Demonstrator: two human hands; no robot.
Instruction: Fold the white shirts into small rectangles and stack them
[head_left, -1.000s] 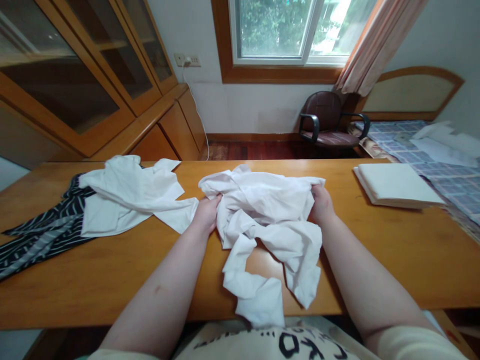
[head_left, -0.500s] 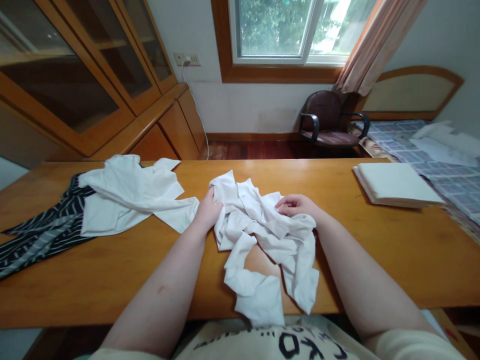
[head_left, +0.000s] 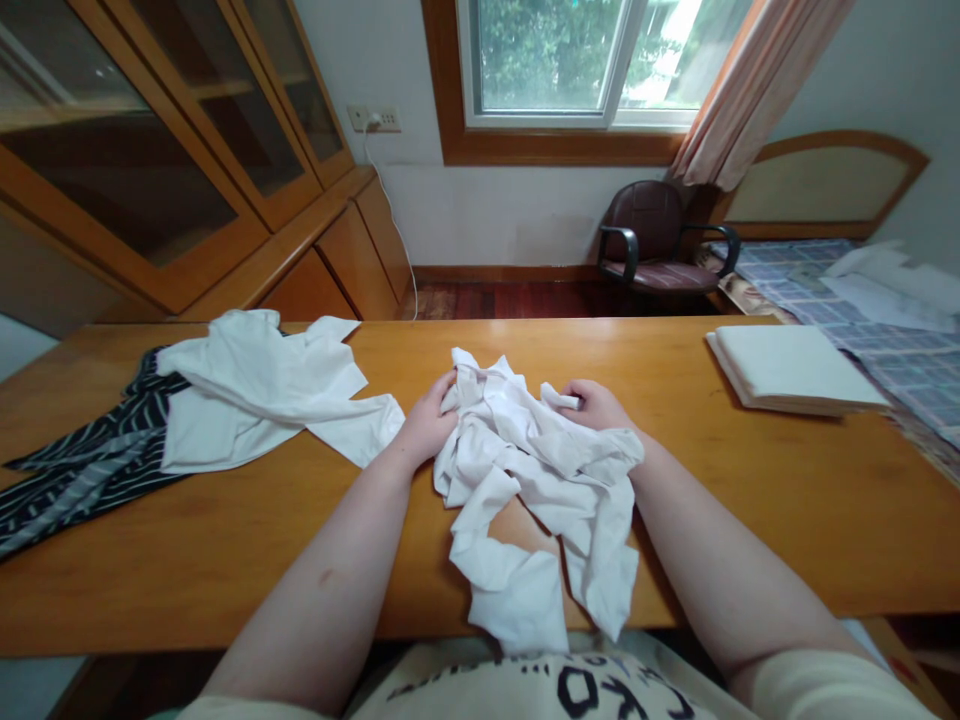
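Observation:
A crumpled white garment [head_left: 525, 480] lies bunched on the wooden table [head_left: 225, 540] in front of me, its lower part hanging over the near edge. My left hand [head_left: 427, 425] grips the bunch at its left side, fingers closed into the cloth. My right hand [head_left: 596, 405] holds the bunch's upper right, fingers pinching a fold of the fabric.
Another white garment [head_left: 255, 395] lies spread at the left, over a black striped cloth [head_left: 82, 470]. A folded white stack [head_left: 787, 370] sits at the table's right end. Beyond the table stand a dark office chair [head_left: 652, 245], a bed [head_left: 885, 330] and wooden cabinets [head_left: 172, 170].
The garment was held spread wide between both hands; my right hand has moved left toward my left hand, gathering the cloth into a tighter bunch.

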